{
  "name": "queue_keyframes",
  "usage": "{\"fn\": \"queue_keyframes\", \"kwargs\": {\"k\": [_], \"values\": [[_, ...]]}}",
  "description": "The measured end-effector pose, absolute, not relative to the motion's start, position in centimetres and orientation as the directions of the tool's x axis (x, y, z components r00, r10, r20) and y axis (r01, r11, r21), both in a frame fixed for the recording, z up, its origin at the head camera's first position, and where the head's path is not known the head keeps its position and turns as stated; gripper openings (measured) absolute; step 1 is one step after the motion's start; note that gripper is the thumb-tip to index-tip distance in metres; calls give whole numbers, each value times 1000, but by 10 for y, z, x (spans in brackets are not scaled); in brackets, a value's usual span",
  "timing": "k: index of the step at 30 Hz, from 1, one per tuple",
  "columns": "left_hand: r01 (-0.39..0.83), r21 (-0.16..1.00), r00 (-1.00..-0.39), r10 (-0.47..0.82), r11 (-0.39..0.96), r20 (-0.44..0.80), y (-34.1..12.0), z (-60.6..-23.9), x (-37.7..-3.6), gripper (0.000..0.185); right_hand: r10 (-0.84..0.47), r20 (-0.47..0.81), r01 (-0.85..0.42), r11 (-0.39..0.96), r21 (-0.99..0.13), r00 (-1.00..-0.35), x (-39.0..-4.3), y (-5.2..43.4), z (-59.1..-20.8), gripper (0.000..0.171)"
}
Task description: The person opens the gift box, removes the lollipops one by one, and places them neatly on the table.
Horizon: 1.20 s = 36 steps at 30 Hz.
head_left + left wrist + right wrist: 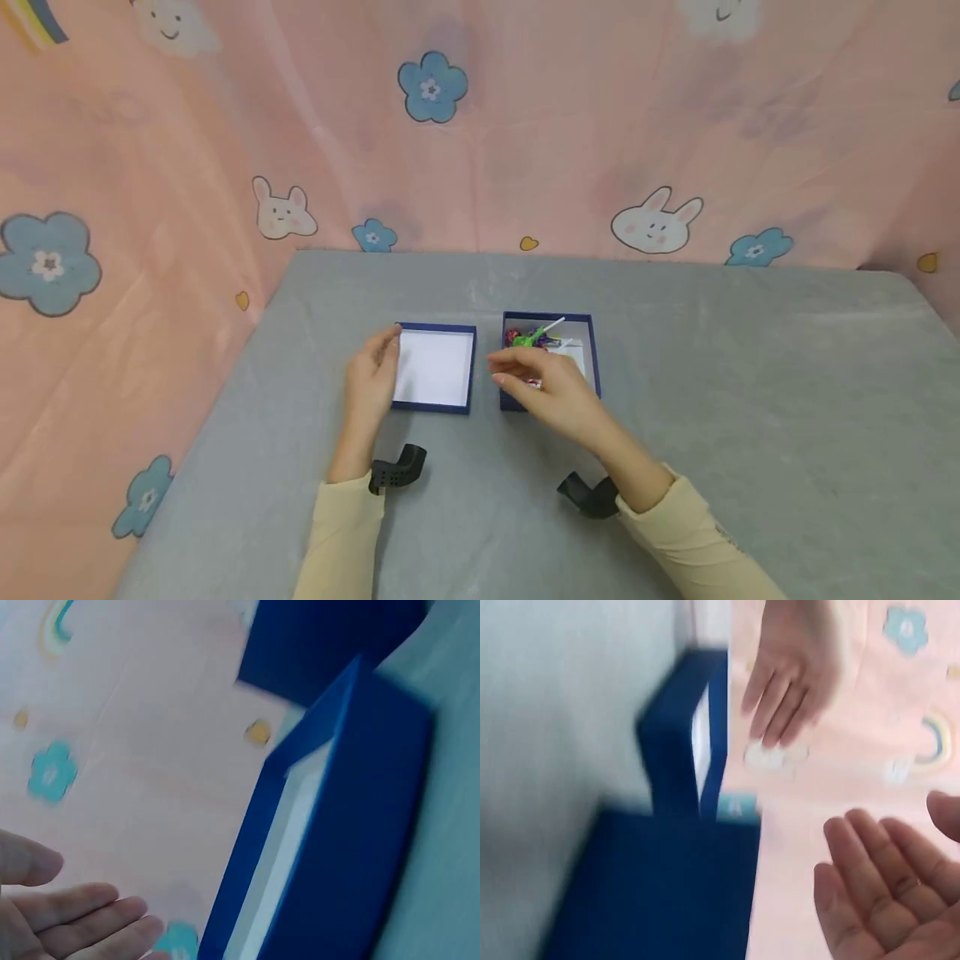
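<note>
A shallow blue box lid (435,409) lies with its white inside facing up. My left hand (367,377) hovers at its left edge, fingers relaxed; in the left wrist view that hand (82,915) appears apart from the lid (367,795) and holds nothing. To the right stands a deeper blue box (596,358) containing several wrapped candies, among them a green lollipop (531,338) with a white stick. Over the box's front left part is my right hand (551,392), hiding some of its contents. The right wrist view shows this hand (885,892) with loosely bent fingers and nothing in them.
Both boxes rest on a grey-covered table (720,400). Behind and to the left of it hangs a pink curtain (525,150) printed with flowers and rabbits. Each wrist carries a black mount (401,467). A narrow gap separates lid and box.
</note>
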<state>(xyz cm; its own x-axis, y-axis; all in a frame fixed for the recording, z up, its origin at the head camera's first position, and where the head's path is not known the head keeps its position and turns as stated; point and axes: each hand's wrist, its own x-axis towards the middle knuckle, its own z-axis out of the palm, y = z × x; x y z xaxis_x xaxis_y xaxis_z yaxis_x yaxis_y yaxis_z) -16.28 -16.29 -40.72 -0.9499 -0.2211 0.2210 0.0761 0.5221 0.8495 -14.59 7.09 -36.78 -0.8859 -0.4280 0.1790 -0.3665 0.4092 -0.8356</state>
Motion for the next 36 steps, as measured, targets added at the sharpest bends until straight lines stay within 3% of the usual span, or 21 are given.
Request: {"fn": "queue_keyframes", "kwargs": {"k": [4,7,10,17,28,36], "values": [[241,761,-954,2,602,300,-123,-412,-161,42,-427,160,-362,446,-818,-890,-170,106,-365,24],[324,717,-945,180,617,272,-96,-416,-165,47,-406,125,-320,459,-829,-905,-187,129,-364,25],[358,689,-933,270,631,237,-77,-423,-170,49,-379,118,-313,508,-802,-918,-201,142,-367,25],[352,637,-934,297,686,197,-59,-434,-172,52,-371,125,-348,631,-693,-920,-217,145,-386,23],[412,473,-911,335,779,241,-58,-427,-173,55,-351,217,-407,672,-619,-911,-224,138,-385,19],[419,480,-908,357,770,221,-62,-427,-174,57,-341,218,-400,686,-608,-915,-219,135,-383,5]]}}
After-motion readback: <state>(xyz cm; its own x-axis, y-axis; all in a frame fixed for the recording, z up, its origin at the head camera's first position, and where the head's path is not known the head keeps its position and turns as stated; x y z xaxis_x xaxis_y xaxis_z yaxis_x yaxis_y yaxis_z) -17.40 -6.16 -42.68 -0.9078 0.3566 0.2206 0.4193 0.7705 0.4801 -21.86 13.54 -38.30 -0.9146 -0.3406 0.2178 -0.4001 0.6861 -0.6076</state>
